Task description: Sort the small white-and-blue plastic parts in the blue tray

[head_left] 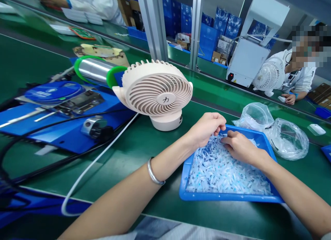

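A blue tray (230, 197) on the green table holds a heap of small white and pale blue pieces (222, 171). Over its back left corner is my left hand (208, 128), with a silver bangle on the forearm. Its fingers are curled and pressed together; what they pinch, if anything, is too small to name. My right hand (239, 145) comes in from the right, just above the pieces, its thumb and fingers drawn together near the left hand. Whatever lies between those fingertips is hidden. The two hands are close but apart.
A beige fan (160, 92) stands left of the tray. Further left, a blue machine plate (64, 129) carries metal parts, black cables and a white cable (98, 157). Clear plastic bags (289, 138) lie behind the tray's right side. Across the line are a white fan (270, 74) and two people.
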Motion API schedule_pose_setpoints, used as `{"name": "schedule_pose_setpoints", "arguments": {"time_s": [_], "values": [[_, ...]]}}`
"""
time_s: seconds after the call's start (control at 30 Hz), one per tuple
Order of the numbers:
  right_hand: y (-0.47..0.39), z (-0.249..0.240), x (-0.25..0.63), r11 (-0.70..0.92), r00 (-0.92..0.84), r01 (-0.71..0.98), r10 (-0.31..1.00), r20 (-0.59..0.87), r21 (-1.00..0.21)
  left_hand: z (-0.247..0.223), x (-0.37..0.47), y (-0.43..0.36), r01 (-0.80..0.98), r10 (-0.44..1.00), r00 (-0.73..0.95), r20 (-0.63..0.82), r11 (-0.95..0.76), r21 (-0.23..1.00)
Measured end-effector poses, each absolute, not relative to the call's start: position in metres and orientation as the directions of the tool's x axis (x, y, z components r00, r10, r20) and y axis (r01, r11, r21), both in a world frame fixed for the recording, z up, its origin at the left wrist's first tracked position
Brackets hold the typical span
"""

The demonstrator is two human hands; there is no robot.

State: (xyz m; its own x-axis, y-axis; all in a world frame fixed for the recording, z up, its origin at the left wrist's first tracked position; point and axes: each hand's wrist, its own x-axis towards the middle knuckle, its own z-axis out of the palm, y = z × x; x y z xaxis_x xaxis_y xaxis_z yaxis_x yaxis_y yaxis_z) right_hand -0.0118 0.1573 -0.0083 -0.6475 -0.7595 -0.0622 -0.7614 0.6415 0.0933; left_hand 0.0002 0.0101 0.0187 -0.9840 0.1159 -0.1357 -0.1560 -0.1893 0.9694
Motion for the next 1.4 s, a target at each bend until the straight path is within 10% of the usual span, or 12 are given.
{"name": "schedule_pose_setpoints", "arguments": {"time_s": [0.33,0.57,0.9,1.4], "values": [[0.153,-0.007,-0.010,0.671,-0.694,-0.719,-0.702,-0.158,0.181,0.014,0.004,0.013,0.008,0.206,-0.978,-0.037,0.216,0.976],[0.160,-0.001,-0.014,0.736,-0.742,-0.671,-0.663,-0.098,0.092,0.011,0.008,0.013,0.303,0.377,-0.926,0.018,0.713,0.632],[0.170,0.005,-0.018,0.754,-0.763,-0.645,-0.643,0.059,-0.126,0.007,0.015,0.016,0.544,0.667,-0.724,-0.175,0.709,0.449],[0.169,0.014,-0.004,0.745,-0.725,-0.665,-0.660,-0.199,-0.048,0.006,0.008,0.014,0.396,0.410,-0.907,0.099,0.746,0.536]]}}
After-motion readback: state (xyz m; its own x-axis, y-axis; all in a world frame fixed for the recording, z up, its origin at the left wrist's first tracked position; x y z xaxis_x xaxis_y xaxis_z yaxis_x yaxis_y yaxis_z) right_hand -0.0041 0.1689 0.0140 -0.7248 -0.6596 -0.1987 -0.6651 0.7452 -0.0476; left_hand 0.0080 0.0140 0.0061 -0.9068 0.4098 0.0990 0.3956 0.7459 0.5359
